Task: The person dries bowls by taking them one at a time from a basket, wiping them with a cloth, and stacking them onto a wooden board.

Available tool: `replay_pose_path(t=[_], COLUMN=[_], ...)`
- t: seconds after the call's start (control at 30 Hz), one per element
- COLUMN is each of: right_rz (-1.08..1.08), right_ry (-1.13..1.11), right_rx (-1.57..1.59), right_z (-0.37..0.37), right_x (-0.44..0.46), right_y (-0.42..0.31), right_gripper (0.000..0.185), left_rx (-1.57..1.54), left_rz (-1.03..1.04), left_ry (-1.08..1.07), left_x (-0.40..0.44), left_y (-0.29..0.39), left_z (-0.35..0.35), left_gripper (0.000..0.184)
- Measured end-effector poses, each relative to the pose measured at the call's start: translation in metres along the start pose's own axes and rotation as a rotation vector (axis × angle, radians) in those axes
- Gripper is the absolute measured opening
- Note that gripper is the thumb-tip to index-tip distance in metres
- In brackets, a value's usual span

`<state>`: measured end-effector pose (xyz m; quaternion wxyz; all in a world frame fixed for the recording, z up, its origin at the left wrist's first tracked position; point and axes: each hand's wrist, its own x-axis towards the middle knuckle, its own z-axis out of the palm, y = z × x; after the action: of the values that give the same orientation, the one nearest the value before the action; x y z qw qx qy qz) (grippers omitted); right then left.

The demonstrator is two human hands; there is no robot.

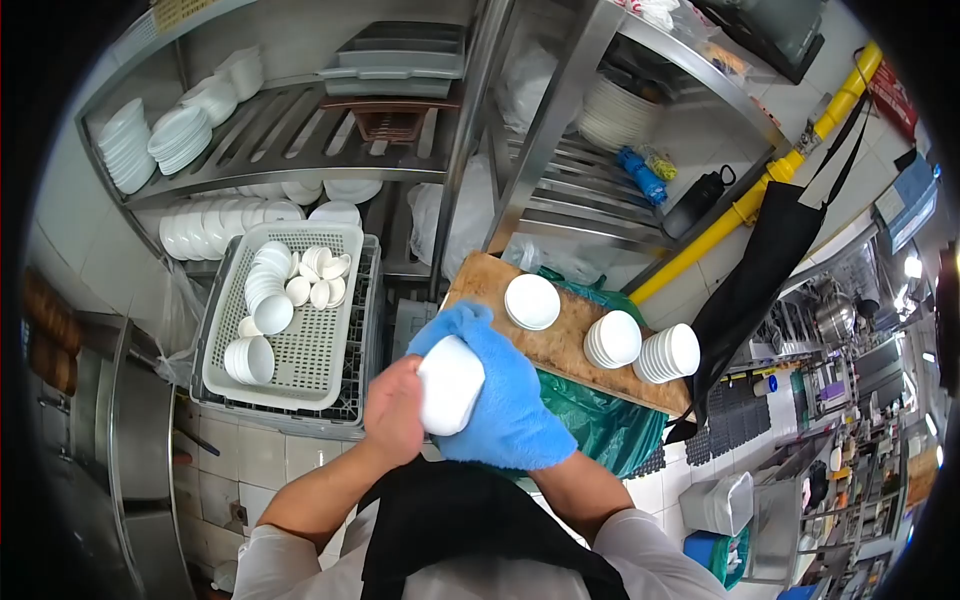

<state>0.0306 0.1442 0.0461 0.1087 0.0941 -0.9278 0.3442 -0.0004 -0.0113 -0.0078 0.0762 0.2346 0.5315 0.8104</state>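
Observation:
My left hand (393,415) grips the side of a white bowl (450,385) in front of my apron. Behind and around the bowl is a fluffy blue cloth (520,400), which covers my right hand (563,478) to the wrist. The fingers of that hand are hidden; the cloth is bunched in it against the bowl. Just beyond, a wooden board (560,340) carries a short bowl stack (533,302) and two taller bowl stacks (612,340) (668,354).
At left, a pale perforated basket (310,375) holds white bowls (268,290) and small spoon-like pieces (322,275), atop a dark crate (370,330). Metal shelves (300,165) bear stacked dishes. A green plastic bag (610,430) hangs below the board; a black apron (770,270) hangs at right.

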Motion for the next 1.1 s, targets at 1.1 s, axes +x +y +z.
replay_pose_path(t=[1.1], right_rz=[0.089], right_ry=[0.203], right_rx=[-0.508], right_z=[-0.091], right_x=[-0.089], right_y=[0.039], right_gripper=[0.043], left_rx=[-0.178], left_rz=[-1.038], left_ry=[-0.349], left_x=[-0.008], left_y=[-0.066], left_z=[0.022], left_gripper=[0.089])
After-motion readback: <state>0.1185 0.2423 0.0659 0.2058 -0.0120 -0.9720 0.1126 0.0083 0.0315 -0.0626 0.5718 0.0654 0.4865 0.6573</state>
